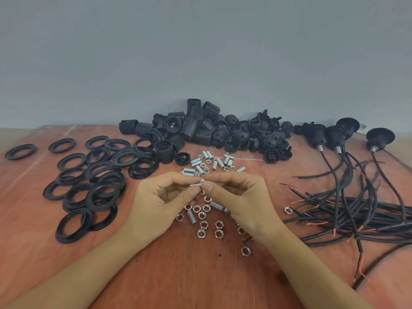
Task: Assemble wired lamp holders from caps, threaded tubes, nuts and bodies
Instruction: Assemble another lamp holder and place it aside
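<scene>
Watching remotely, I see both hands meet at the centre of the frame, just above a scatter of loose nuts (201,231). The left hand (160,197) pinches a threaded tube (196,184) between thumb and fingertips. The right hand (240,197) pinches the tube's right end, where I think a nut (202,180) sits, though it is too small to be sure. My worry is cross-threading: a nut started tilted would bind on the thread. A slack pinch could also drop either piece onto the table (200,277), where it would vanish among look-alike parts. The tube's long axis runs roughly left to right across the frame, its right end slightly higher and pointing into the right hand.
</scene>
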